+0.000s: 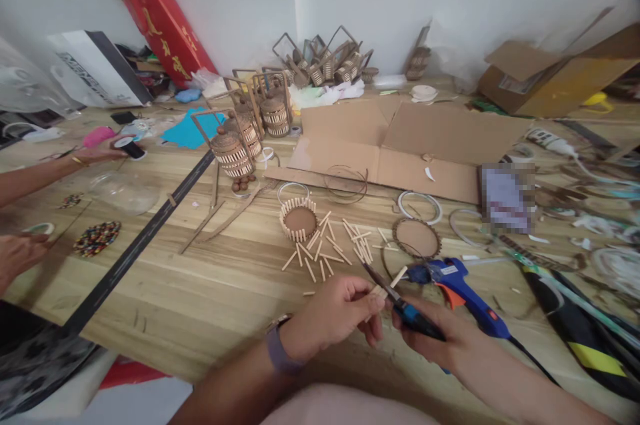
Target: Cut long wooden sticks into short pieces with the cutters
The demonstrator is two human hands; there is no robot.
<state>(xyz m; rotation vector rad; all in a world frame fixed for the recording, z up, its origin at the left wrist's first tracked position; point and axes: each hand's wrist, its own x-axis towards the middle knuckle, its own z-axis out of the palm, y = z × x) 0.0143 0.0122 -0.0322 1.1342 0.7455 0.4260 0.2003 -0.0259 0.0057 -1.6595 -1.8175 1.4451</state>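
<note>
My left hand (335, 315) pinches a small wooden stick (393, 281) near the table's front edge. My right hand (440, 338) is closed on a pair of blue-handled pliers (395, 295), whose tip reaches up past the stick. Just beyond lies a blue glue gun (463, 285). Several loose wooden sticks (330, 245) are scattered in front of a small round basket with a stick wall (299, 218). A toothed cardboard disc (416, 238) lies to the right of the sticks.
Finished stick lanterns (240, 138) stand further back, with flat cardboard (395, 145) behind. Another person's hands (95, 153) work at the left near a pile of beads (97, 238). A black strip (140, 238) runs diagonally. Wire rings, cables and boxes clutter the right.
</note>
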